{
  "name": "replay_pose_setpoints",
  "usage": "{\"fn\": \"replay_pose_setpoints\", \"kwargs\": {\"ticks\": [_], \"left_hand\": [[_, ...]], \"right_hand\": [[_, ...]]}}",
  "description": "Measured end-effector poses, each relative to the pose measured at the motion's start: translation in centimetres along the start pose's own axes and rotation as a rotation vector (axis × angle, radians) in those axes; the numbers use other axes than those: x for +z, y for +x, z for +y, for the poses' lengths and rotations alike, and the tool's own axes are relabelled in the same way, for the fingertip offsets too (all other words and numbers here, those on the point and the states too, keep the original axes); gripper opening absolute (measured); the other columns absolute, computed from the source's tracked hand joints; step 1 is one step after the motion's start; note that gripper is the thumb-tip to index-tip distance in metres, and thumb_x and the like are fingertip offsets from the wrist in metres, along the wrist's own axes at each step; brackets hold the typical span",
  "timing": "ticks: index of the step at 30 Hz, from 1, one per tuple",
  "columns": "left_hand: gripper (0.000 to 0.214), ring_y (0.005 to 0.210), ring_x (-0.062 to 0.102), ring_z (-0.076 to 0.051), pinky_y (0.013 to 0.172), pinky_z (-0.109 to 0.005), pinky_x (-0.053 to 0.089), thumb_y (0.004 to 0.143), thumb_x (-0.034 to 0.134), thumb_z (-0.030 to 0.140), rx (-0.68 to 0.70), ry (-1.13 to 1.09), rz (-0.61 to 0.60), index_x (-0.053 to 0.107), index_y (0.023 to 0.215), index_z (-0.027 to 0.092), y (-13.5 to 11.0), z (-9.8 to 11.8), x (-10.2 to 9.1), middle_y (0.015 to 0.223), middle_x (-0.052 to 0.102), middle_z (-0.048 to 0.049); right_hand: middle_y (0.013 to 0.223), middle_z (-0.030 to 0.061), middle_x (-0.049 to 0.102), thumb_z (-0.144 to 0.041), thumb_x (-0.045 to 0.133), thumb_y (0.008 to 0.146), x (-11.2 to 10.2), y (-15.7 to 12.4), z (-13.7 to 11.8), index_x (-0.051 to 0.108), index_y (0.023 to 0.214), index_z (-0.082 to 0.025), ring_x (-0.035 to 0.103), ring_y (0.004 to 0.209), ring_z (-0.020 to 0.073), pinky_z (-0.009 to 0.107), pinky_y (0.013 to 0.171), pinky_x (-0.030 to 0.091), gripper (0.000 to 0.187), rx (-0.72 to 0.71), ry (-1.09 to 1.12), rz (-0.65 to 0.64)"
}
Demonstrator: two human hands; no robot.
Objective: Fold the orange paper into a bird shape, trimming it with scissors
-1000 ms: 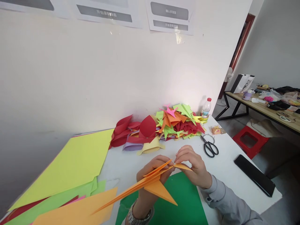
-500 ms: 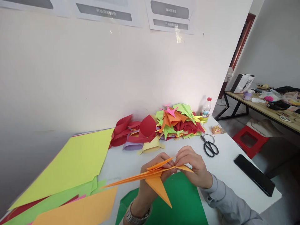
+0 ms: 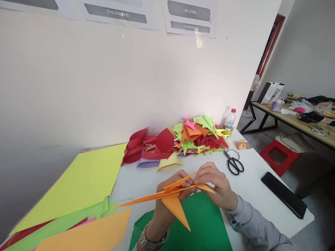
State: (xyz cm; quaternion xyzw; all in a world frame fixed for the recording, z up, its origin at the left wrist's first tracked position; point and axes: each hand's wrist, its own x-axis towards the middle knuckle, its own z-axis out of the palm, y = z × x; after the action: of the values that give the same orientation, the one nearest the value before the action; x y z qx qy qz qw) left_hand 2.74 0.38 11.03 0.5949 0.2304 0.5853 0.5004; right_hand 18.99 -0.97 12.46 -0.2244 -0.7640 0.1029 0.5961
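Note:
An orange folded-paper figure (image 3: 176, 210), with a long thin point to the left and a wing hanging down, is held in the air between both hands. My left hand (image 3: 167, 205), a metal watch on its wrist, is closed around the middle of the figure from behind. With thumb and fingers, my right hand (image 3: 214, 183) pinches the figure near its right end, beside a short pointed flap. The fingertips of both hands meet there, and the crease between them is partly hidden. Below the hands lies a green paper sheet (image 3: 201, 223) on the white table.
Yellow sheets (image 3: 86, 177) and an orange sheet (image 3: 89, 232) lie at left. Behind the hands sit red paper shapes (image 3: 164, 141) and a pile of coloured folded figures (image 3: 193, 130). Black scissors (image 3: 234, 165), a phone (image 3: 284, 195) and a bottle (image 3: 230, 120) are at right.
Very little differs. The hanging wing of the orange figure has shifted slightly left and up, and both hands keep their grip.

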Motion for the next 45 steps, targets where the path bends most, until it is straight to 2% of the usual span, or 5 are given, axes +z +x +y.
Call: {"fn": "replay_pose_setpoints", "kwargs": {"ticks": [17, 22, 25, 29, 45], "left_hand": [[0.007, 0.06, 0.064, -0.016, 0.056, -0.029, 0.058, 0.074, 0.076, 0.021, 0.02, 0.1, 0.026, 0.069, 0.072, 0.02, 0.3, 0.8, 0.4, 0.074, 0.066, -0.0018], [0.007, 0.065, 0.065, -0.016, 0.065, -0.03, 0.058, 0.079, 0.072, 0.021, 0.015, 0.102, 0.084, 0.067, 0.073, 0.021, 0.2, 0.4, -0.1, 0.077, 0.065, -0.0011], [0.007, 0.065, 0.064, -0.015, 0.065, -0.03, 0.058, 0.078, 0.073, 0.02, 0.038, 0.132, 0.129, 0.067, 0.075, 0.022, 0.2, 0.4, -0.7, 0.08, 0.065, -0.0003], [0.006, 0.066, 0.064, -0.017, 0.064, -0.031, 0.058, 0.077, 0.073, 0.021, 0.046, 0.177, 0.096, 0.069, 0.073, 0.021, 0.3, 0.5, -0.8, 0.079, 0.066, -0.0016], [0.009, 0.066, 0.064, -0.016, 0.066, -0.031, 0.056, 0.076, 0.075, 0.023, -0.13, -0.037, 0.112, 0.067, 0.075, 0.019, -0.1, -0.1, 0.6, 0.074, 0.065, -0.0013]], "right_hand": [[0.08, 0.002, 0.073, -0.016, 0.057, 0.093, 0.2, -0.6, 0.4, 0.068, 0.096, -0.027, 0.064, 0.075, 0.0178, 0.039, 0.074, 0.046, 0.016, 0.034, -0.072, 0.121], [0.116, 0.0104, 0.063, -0.021, 0.057, 0.09, -0.4, -0.7, -0.2, 0.058, 0.121, -0.025, 0.057, 0.109, 0.0233, 0.043, 0.092, 0.046, 0.031, 0.259, 0.005, 0.107], [0.096, 0.0058, 0.063, -0.026, 0.056, 0.091, -0.7, -0.9, -0.1, 0.063, 0.097, -0.023, 0.059, 0.094, 0.0199, 0.035, 0.084, 0.047, 0.01, 0.453, 0.093, 0.281], [0.075, 0.0025, 0.063, -0.034, 0.057, 0.091, -0.6, -0.9, -0.1, 0.065, 0.077, -0.02, 0.059, 0.072, 0.0159, 0.03, 0.071, 0.047, 0.022, 0.631, 0.246, 0.084], [0.09, 0.0055, 0.069, -0.029, 0.071, 0.083, -0.5, -0.9, 0.1, 0.072, 0.103, -0.026, 0.063, 0.085, 0.0189, 0.035, 0.078, 0.051, 0.02, 0.476, 0.304, 0.073]]}}
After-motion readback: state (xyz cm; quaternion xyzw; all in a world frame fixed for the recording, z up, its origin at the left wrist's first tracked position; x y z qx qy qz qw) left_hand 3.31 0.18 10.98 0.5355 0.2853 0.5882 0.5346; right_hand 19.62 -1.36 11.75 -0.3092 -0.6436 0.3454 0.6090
